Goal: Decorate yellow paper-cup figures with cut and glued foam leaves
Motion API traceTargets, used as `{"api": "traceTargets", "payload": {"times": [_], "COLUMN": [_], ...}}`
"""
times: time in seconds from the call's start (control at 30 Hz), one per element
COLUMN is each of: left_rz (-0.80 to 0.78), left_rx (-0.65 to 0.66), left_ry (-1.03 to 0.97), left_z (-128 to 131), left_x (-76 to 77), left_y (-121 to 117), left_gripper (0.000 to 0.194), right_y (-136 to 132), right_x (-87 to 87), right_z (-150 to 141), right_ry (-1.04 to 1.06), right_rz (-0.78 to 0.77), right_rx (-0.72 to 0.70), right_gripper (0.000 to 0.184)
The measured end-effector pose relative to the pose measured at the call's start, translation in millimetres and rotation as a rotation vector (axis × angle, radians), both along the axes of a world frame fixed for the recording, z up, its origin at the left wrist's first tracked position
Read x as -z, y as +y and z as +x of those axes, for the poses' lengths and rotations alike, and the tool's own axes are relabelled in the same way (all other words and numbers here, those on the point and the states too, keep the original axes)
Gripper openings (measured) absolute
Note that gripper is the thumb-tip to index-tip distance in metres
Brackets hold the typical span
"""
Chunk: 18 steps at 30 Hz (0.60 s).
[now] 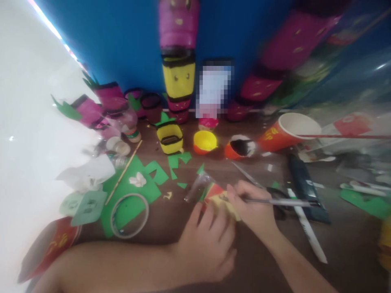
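My left hand (207,240) lies spread on the table, its fingertips pressing the near edge of a small yellow-and-red piece of paper or card (215,194). My right hand (253,203) grips a slim grey pen (284,202) close to its tip, which touches or hovers just over the yellow part; my fingers partly hide it. A clear plastic scrap (198,186) sits just behind the piece. Below the pen, a white marker (310,232) lies at a slant, crossing near a dark pouch (308,191).
Left of my hands are a roll of tape (146,215), green foam sheet (131,179) and a thin stick (124,173). Behind stand a yellow paint cup (204,142), a black paint cup (240,147), a large paper cup (275,132) and a stacked bottle figure (179,77).
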<state>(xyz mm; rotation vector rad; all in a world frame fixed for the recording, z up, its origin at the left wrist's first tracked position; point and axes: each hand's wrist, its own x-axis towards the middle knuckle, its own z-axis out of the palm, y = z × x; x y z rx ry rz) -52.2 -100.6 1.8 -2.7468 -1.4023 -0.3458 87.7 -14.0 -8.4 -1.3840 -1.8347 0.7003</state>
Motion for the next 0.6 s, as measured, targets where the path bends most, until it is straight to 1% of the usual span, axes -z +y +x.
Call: {"api": "traceTargets", "payload": {"times": [0.6], "left_rz": [0.008], "left_rx": [0.002], "left_ry": [0.014], "left_z": [-0.7], "left_x": [-0.1], "left_y": [0.7], "left_gripper": [0.053], "right_y": [-1.5], "right_x": [-0.3], "right_z": [-0.4], "right_ry": [-0.003], "right_rz": [-0.013], "right_rx": [0.025], "right_gripper": [0.039]}}
